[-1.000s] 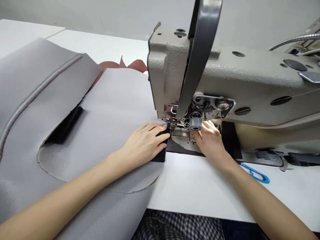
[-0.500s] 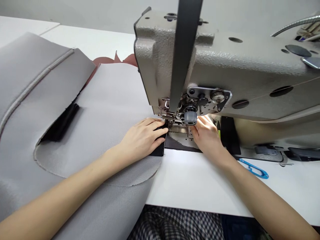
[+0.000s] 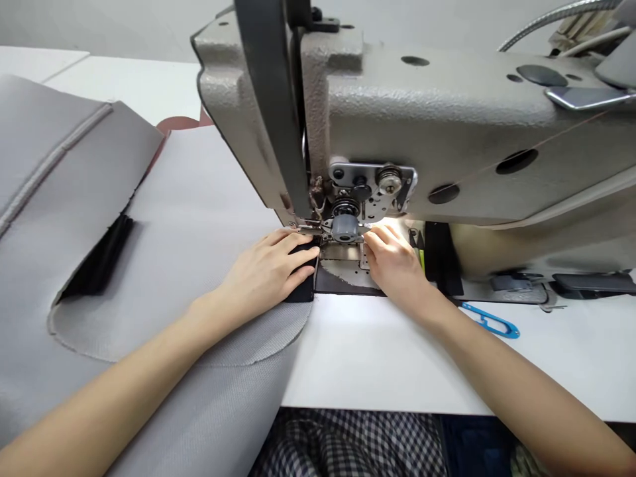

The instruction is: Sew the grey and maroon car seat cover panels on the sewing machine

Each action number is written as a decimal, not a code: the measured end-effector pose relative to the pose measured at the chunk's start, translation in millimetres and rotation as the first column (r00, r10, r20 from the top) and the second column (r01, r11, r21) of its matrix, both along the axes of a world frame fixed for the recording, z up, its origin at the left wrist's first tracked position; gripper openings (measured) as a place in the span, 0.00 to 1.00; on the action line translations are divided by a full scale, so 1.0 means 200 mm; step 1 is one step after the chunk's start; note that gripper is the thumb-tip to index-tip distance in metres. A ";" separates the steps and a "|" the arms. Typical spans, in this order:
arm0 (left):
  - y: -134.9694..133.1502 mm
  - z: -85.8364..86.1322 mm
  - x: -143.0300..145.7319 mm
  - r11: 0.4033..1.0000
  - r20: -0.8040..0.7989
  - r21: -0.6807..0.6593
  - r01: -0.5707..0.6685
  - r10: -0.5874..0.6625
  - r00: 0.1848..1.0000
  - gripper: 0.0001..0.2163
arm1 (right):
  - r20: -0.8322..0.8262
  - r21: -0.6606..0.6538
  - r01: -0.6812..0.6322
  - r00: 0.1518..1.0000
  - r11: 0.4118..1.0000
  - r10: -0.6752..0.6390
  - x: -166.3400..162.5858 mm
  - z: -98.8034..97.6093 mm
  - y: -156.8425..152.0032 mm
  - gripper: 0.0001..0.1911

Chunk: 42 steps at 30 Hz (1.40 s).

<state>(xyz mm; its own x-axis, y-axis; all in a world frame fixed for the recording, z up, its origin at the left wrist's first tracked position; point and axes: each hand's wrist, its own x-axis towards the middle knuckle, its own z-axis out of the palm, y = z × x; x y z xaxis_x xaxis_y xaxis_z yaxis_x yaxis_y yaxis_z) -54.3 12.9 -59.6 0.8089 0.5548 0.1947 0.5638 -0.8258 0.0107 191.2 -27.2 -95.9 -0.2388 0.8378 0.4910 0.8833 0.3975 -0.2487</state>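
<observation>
Cloth of pale grey mesh with a rounded edge [image 3: 183,199] spreads over the left side of a white desk [image 3: 397,358], its right-hand side at the foot of a grey, rough-finished metal sewing machine [image 3: 462,126]. A person's left hand [image 3: 271,268] rests flat on it, palm down and unclenched, the outstretched fingers reaching over a flat black strip [image 3: 301,290] just beside the presser area. The right hand [image 3: 395,265] is bent at the shiny metal plate [image 3: 340,252], its fingertips partly hidden below a round grey tension knob [image 3: 344,226]; whether they grip anything cannot be told. A long dark bar [image 3: 271,106] slants down the front of the machine's head, and a thin thread [image 3: 561,136] runs along its arm. To the left, a raised grey piped seam [image 3: 59,154] crosses a folded panel of the cloth, near a black piece [image 3: 102,262] showing in a gap. Reddish-brown material [image 3: 176,123] peeks out behind. A blue plastic tool with an open frame [image 3: 491,322] lies near the right forearm, and black-and-white checked fabric [image 3: 358,444] shows below the desk's front edge.
</observation>
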 end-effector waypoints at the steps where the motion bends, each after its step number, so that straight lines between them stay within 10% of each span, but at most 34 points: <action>1: 0.00 0.00 0.00 1.000 -0.004 -0.005 0.002 -0.002 1.000 0.15 | 0.003 -0.006 -0.006 1.000 1.000 0.006 0.00 0.00 0.00 0.12; 20: -0.09 0.04 -0.08 0.997 -0.052 -0.075 0.018 -0.022 0.998 0.17 | 0.034 0.007 -0.021 0.999 1.000 0.021 -0.03 0.05 -0.08 0.16; 31: -0.07 0.03 -0.06 0.994 -0.026 -0.107 0.012 -0.015 1.000 0.18 | -0.077 -0.030 -0.387 0.920 0.921 0.384 -0.12 0.06 -0.14 0.14; 42: -0.03 0.02 -0.03 0.990 -0.039 -0.140 -0.030 0.025 0.999 0.17 | -0.085 -0.104 -0.349 0.936 0.931 0.342 -0.08 0.05 -0.12 0.16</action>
